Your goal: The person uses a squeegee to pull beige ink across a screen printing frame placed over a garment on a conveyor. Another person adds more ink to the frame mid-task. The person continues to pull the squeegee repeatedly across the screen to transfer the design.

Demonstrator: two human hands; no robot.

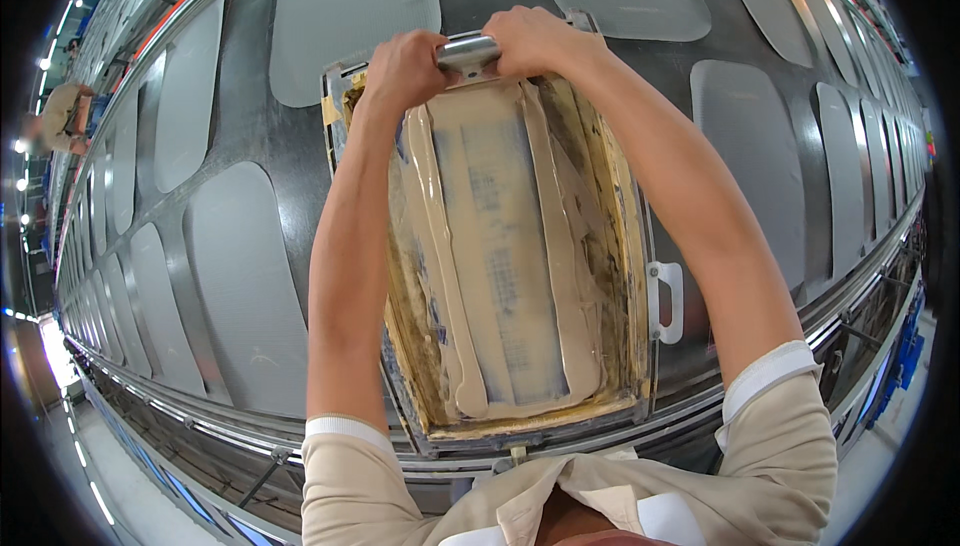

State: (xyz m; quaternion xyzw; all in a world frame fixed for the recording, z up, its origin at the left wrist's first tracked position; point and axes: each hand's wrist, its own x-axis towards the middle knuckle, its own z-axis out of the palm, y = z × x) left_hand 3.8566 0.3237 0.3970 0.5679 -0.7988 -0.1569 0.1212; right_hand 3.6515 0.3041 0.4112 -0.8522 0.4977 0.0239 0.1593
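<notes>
Both my arms reach out to the far end of a screen printing frame. My left hand and my right hand are closed round the two ends of a metal squeegee. Its bare silver middle shows between my hands, while its blade is mostly hidden. Thick beige ink lies in long wet ridges down both sides of the mesh. Between the ridges the mesh carries a thinner, streaky film with bluish patches. Dried yellow-brown residue coats the frame's inner edges.
Grey rounded panels lie in rows along the long dark table, on both sides of the frame. A white handle juts from the frame's right side. Metal rails edge the table. Another person stands at the far left.
</notes>
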